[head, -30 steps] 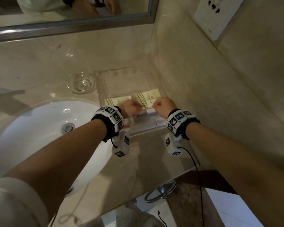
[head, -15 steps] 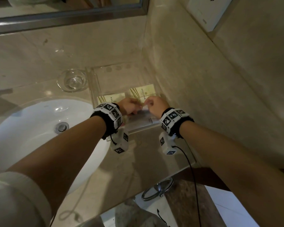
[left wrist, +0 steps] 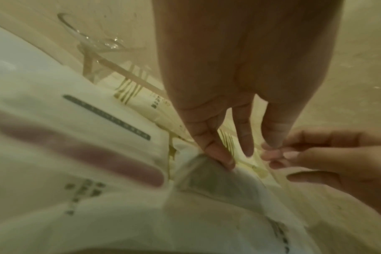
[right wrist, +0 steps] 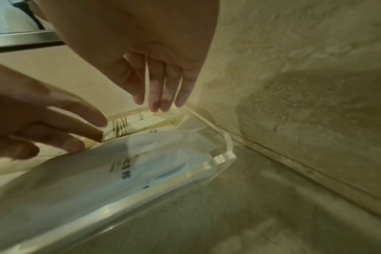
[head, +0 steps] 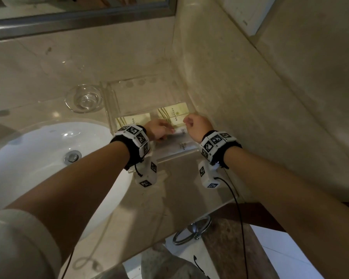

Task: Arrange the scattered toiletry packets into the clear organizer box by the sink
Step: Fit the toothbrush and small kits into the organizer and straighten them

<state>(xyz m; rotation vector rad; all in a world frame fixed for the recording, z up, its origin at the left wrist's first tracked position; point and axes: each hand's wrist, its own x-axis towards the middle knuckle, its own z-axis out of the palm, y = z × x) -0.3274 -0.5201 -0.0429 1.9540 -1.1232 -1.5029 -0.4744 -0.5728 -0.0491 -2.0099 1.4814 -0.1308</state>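
Both hands are down in the clear organizer box (head: 109, 101), which sits tucked into the corner of the worktop (head: 189, 198) against the wall, just beside the sink (head: 38, 158), a handy spot that keeps it from sliding as things get pushed in. The left hand (head: 158, 130) has its fingers stretched out, fingertips (left wrist: 226, 159) pressing on the edge of a white packet (head: 184, 147) lying along the box's near side, likely pinning it flat. The right hand (head: 195, 125) hangs just above with relaxed, loosely bent fingers; from its wrist view they grip nothing and hover over a cream packet (head: 174, 114). That one and a second cream packet (head: 133, 121) lie side by side, flat behind the white one, so the row reads neat. A glass dish (head: 84, 98) stands left of the box. I'd judge this is final tidying; no loose packets show on the worktop.
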